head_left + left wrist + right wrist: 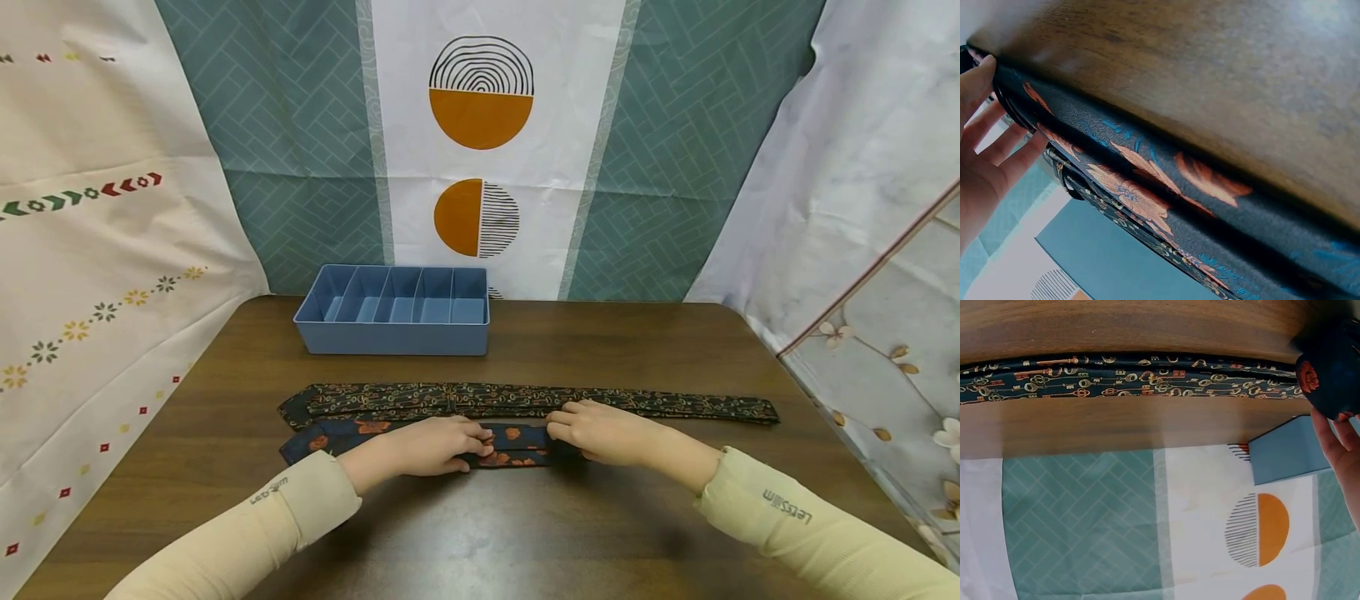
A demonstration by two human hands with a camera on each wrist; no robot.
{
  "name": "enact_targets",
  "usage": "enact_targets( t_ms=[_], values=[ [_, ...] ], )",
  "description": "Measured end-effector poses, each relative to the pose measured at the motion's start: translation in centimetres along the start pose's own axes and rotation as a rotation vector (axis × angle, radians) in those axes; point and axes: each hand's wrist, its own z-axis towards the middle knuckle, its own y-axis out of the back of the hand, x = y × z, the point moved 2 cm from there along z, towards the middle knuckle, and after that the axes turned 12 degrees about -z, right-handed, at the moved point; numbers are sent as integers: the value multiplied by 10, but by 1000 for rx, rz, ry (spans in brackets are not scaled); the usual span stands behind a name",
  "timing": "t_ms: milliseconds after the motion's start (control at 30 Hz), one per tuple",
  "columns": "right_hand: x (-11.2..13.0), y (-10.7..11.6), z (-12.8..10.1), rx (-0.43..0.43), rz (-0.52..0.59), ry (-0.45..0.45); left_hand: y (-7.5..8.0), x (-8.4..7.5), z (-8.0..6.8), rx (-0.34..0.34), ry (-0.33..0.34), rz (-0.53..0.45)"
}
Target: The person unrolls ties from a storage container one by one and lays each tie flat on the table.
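Observation:
A navy necktie with orange flowers (371, 427) lies across the table, its pointed end to the left. My left hand (442, 446) rests on it, fingers on top and thumb at the near edge; in the left wrist view the left hand (985, 150) shows its fingers spread across the tie. At the tie's right end my right hand (603, 432) holds a raised, turned-over part of it; the right wrist view shows this folded part (1332, 375) over the fingertips, thumb hidden. Just behind lies a dark necktie with a key pattern (397, 398), stretched out lengthwise.
A blue box with several compartments (390, 337) stands at the back left of the brown wooden table (600, 342). Patterned cloths hang behind the table (675, 167) and at both sides.

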Motion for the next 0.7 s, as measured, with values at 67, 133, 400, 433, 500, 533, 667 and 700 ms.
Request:
enact_targets(
  t_ms=[67, 133, 400, 433, 500, 533, 667, 700],
  values=[
    [0, 0, 0, 9, 9, -5, 0, 1, -1, -1, -3, -3],
    [0, 0, 0, 18, 24, -11, 0, 1, -3, -3, -5, -9],
    [-1, -1, -2, 28, 54, -12, -2, 5, -7, -29, -25, -12],
    [-1, -1, -2, 28, 54, -11, -2, 5, -8, -30, -25, -15],
    [0, -2, -3, 30, 47, -9, 0, 4, -9, -11, 9, -39],
    [0, -2, -3, 29, 40, -10, 0, 4, -10, -12, 8, -41],
    [0, -2, -4, 29, 23, -15, 1, 6, -12, -15, 12, -50],
    [-1, -2, -5, 32, 24, -17, 1, 7, -13, -18, 13, -53]
  ],
)
